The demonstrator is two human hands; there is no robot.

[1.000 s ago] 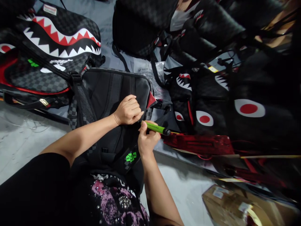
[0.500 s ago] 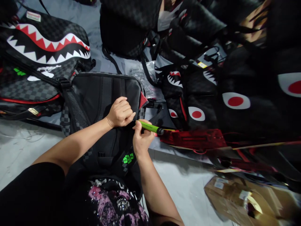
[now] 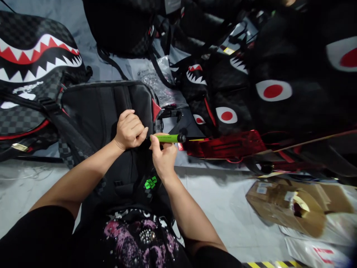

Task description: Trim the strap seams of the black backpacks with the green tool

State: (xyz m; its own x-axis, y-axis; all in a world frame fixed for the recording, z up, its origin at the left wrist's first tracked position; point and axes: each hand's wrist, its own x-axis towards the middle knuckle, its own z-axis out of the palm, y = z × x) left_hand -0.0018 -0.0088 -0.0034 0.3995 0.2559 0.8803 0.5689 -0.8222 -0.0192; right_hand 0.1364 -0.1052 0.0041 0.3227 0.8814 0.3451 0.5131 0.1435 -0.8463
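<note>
A lime-green marker (image 3: 169, 138) with a black end lies across the fingers of my right hand (image 3: 164, 154), which grips it, black end pointing right. Just to the left is my left hand (image 3: 130, 129), curled closed; what its fingers pinch, if anything, is hidden. Both hands are over a black backpack (image 3: 92, 108) that lies with its padded back and straps upward. Its edge has a dark checkered trim and a red triangular tab (image 3: 156, 110). A green patch (image 3: 150, 182) sits on the strap near my body.
To the left lies a checkered backpack (image 3: 25, 115) with a shark-mouth print. Black bags with red-and-white eyes (image 3: 273, 91) fill the right, beside a red glossy piece (image 3: 225, 145). Clear plastic (image 3: 161, 87) lies behind. A cardboard box (image 3: 281, 204) is on the floor.
The view has shifted, so the bags appear farther left and higher. In my right hand the marker has turned from slanting down to nearly level. My left hand stays closed.
</note>
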